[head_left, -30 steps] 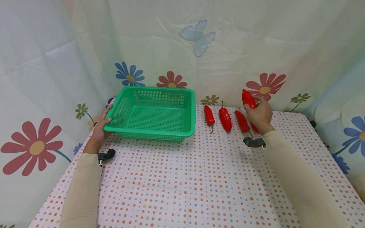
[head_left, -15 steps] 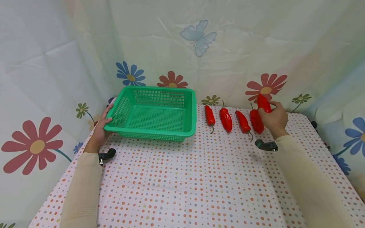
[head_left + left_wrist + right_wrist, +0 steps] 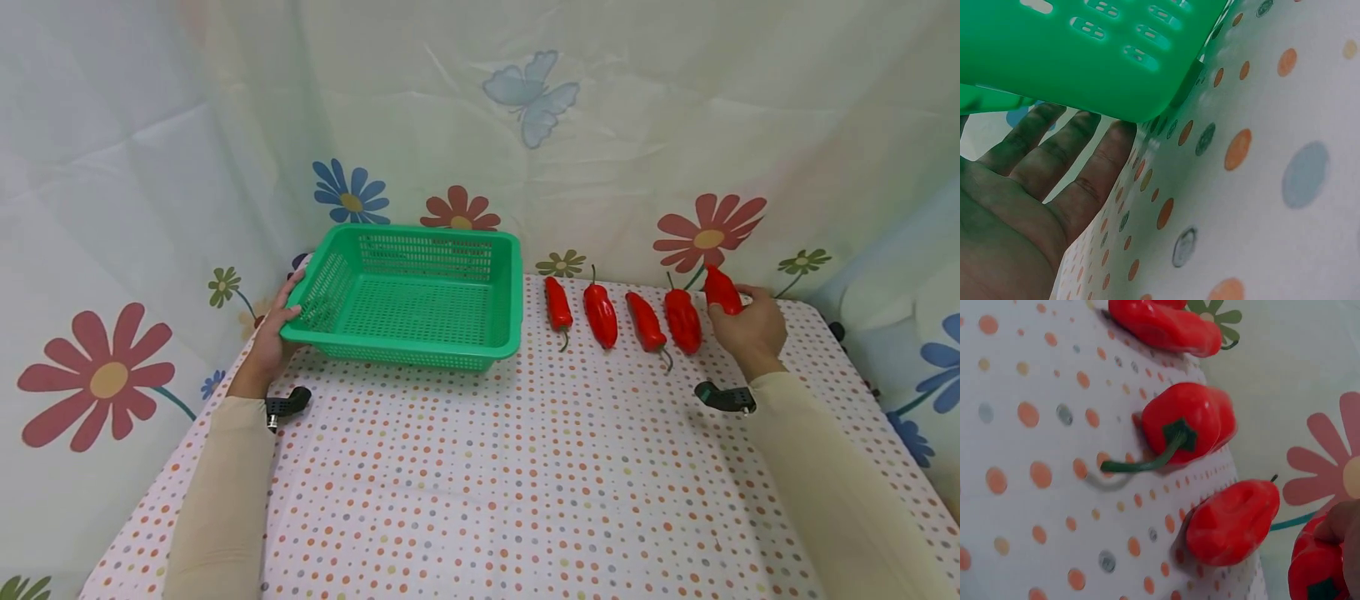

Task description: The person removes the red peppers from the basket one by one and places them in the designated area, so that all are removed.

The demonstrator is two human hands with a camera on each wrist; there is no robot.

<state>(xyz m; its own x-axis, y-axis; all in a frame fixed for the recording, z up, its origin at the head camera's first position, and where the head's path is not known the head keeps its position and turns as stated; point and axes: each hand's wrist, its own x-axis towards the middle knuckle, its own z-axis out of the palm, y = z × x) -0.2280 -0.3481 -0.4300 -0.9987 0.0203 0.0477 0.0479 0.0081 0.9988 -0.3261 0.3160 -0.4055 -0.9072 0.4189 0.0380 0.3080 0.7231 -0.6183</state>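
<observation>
My right hand [image 3: 753,329] holds a red chili pepper [image 3: 722,290] at the right end of a row, its stem end toward the palm. In the right wrist view, a finger lies across that held chili pepper [image 3: 1313,562]. Just left of it lies a wrinkled red chili pepper [image 3: 682,321], stem pointing to the back. My left hand [image 3: 272,337] is at the left side of a green plastic basket [image 3: 405,352], thumb at the rim. The left wrist view shows its fingers [image 3: 1094,159] extended, their tips right at the basket's edge.
More red chili peppers lie in the row: one with its stem toward me [image 3: 647,321], one with its stem to the back [image 3: 601,315], and another beside the basket [image 3: 557,304]. A dotted cloth [image 3: 465,467] covers the table. A flowered curtain [image 3: 615,158] hangs close behind.
My right hand has moved right and lower with its chili pepper, uncovering the wrinkled one beside it. The left hand and basket keep their place; the head view has shifted slightly.
</observation>
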